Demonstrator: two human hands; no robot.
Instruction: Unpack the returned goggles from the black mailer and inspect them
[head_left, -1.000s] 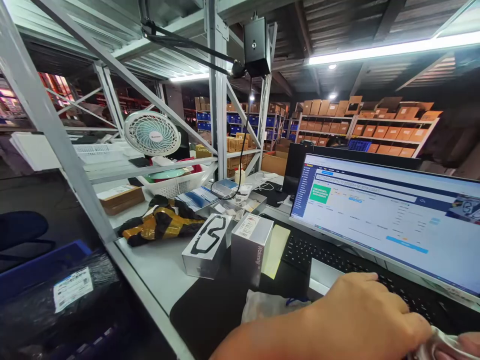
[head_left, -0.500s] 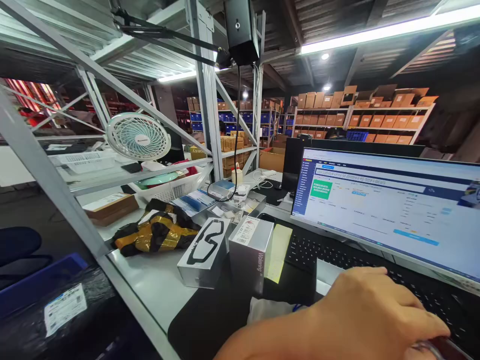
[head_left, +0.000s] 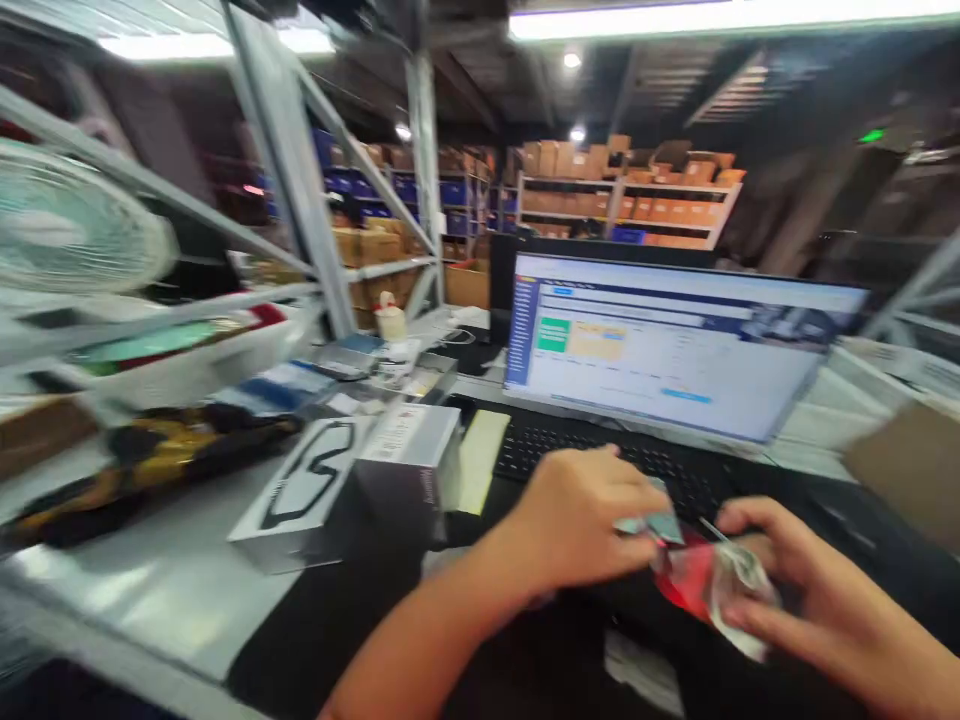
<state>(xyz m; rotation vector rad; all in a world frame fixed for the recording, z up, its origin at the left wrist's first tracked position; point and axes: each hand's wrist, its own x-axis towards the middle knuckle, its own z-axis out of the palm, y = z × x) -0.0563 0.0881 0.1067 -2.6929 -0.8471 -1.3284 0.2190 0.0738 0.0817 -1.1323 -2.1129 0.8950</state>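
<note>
In front of the keyboard [head_left: 540, 450], my left hand [head_left: 581, 515] curls its fingers around a small grey-green flat piece [head_left: 666, 522]. To its right, my right hand [head_left: 806, 590] pinches a crumpled red and whitish packet [head_left: 690, 580] between thumb and fingers. The left fingertips meet the packet's left end. Motion blur hides what is inside the packet. Below the hands, a crumpled pale piece of wrapping [head_left: 643, 672] lies on the black mat [head_left: 555, 665].
A monitor [head_left: 637, 370] stands behind the keyboard. Left of my left arm are a grey box [head_left: 409, 470], a white box with a goggle-shaped print [head_left: 300, 500] and a yellow paper [head_left: 482, 460]. A metal frame post [head_left: 289, 180] rises beyond, beside a fan [head_left: 67, 225].
My view has swung to the right. My right hand has come into view with the red packet. My left hand now holds the grey-green piece beside it.
</note>
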